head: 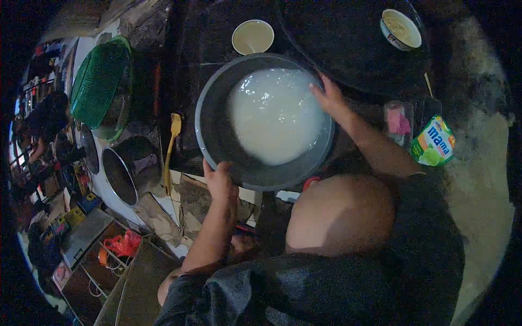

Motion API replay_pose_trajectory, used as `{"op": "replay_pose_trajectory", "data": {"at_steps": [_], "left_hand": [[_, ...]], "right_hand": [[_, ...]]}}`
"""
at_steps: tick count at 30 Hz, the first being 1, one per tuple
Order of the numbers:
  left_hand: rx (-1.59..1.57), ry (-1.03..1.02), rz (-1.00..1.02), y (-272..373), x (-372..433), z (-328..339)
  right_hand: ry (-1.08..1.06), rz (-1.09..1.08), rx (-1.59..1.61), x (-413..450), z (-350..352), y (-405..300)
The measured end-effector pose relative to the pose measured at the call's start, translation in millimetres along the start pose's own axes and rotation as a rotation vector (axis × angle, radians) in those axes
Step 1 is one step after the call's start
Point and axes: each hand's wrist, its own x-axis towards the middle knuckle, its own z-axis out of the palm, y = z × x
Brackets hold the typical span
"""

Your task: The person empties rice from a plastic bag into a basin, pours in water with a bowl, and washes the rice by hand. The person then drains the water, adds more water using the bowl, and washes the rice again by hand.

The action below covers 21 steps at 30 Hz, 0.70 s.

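Both hands hold a round grey basin (216, 134) with cloudy, whitish liquid (277, 118) in it. My left hand (220, 179) grips the near left part of the rim, thumb on top. On the right side, my right hand (331, 98) holds the rim with fingers reaching over its edge. The liquid lies toward the far right of the basin, leaving the near left inner wall bare. Just beyond the basin's far rim is a bowl (253, 36) of pale liquid.
A patterned bowl (401, 30) with pale contents stands far right. A Mama dish soap pouch (434, 142) lies beside a clear container (399, 122) with something pink. Leftward are a green basket (100, 83), a yellow spatula (173, 146), a pot (120, 175) and a drawer unit (98, 261).
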Motion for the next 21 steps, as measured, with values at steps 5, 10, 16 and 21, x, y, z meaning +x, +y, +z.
{"op": "replay_pose_trajectory", "data": {"at_steps": [5, 10, 16, 21], "left_hand": [[-0.032, -0.083, 0.076, -2.4, 3.6, -10.7], [-0.011, -0.078, 0.126, -3.0, 4.8, -14.2], [-0.011, -0.123, 0.142, -0.8, -2.2, -8.5], [-0.037, -0.125, 0.121, 0.2, -1.9, -8.3]], "right_hand": [[-0.069, 0.136, 0.562, 1.4, 1.6, -7.6], [0.200, -0.235, -0.105, -11.9, 13.6, -32.9], [-0.858, 0.694, 0.964, -9.2, 43.4, -29.6], [-0.784, 0.389, 0.050, -16.7, 30.4, -43.5]]}}
